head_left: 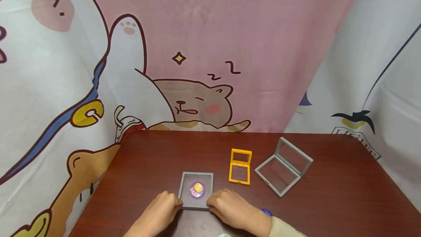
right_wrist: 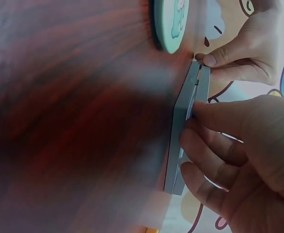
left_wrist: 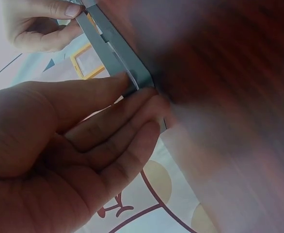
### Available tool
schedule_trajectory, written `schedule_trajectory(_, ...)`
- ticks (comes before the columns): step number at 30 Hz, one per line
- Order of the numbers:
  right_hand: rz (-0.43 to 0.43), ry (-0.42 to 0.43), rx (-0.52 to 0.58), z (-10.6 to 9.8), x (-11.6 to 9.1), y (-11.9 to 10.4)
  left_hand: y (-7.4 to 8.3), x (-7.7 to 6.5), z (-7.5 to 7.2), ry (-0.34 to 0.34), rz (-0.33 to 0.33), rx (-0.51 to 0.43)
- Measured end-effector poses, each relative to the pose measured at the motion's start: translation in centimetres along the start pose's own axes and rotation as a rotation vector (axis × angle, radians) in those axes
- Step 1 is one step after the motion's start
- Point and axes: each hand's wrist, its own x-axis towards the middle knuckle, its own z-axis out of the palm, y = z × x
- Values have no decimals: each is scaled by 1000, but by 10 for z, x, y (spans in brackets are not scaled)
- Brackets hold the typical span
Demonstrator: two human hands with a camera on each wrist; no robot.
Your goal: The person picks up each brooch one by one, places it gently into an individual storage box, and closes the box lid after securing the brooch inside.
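A grey square display case [head_left: 197, 206] lies flat on the table with its lid down. Through its clear window shows a round purple badge [head_left: 197, 190] with a yellow cartoon figure. My left hand [head_left: 163, 207] pinches the near left corner of the case, thumb and fingertips at its edge in the left wrist view. At the near right corner my right hand [head_left: 231, 209] grips the case the same way. The right wrist view shows the case's side edge [right_wrist: 179, 131] with a thin seam between its two halves.
Right of the case, an orange display case [head_left: 239, 164] stands unfolded, and beyond it a larger grey one [head_left: 279, 194], also unfolded. A blue round piece [head_left: 266, 212] is partly hidden behind my right wrist. A pale green round badge [right_wrist: 173, 24] lies nearer me.
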Motion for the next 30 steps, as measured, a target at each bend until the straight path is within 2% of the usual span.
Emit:
schedule_trajectory(22,64,-65,97,-3,2,-3,0,1,0,-1,-27,4)
schedule_trajectory(25,60,-51,98,-5,0,-3,1,1,0,-9,-38,-6)
schedule_trajectory(30,10,17,66,-8,-10,-2,2,2,0,-16,-48,-8)
